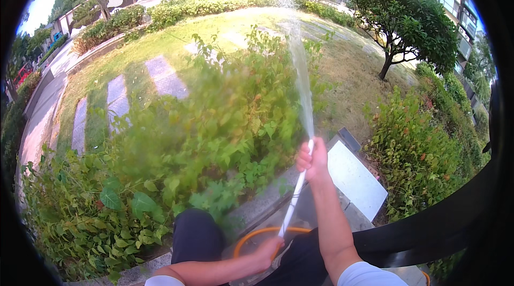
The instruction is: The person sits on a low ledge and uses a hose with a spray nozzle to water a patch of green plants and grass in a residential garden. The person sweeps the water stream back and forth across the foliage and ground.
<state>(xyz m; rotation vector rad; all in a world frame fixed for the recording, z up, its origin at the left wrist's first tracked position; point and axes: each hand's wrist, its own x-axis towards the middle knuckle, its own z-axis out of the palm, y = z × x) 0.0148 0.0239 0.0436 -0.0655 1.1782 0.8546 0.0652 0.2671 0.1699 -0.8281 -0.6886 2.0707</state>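
A white pipe (295, 197) slants up from near my lap, and a wide jet of water (300, 65) shoots from its top end over the shrubs and breaks into spray. My right hand (312, 159) is closed around the pipe near its outlet. At the lower end, my left hand (271, 249) grips near where the pipe meets an orange hose (257, 233). The hose curves behind the pipe on the paving, partly hidden by my dark-trousered legs. Leafy green shrubs (225, 125) stand directly in front of me, partly blurred.
A flat white panel (355, 179) lies on the stone ledge to the right. Beyond the shrubs are stone slabs (165, 75) in grass and a small tree (405, 21). More bushes (413, 145) grow at the right. A black strap or bar (425, 226) crosses the lower right.
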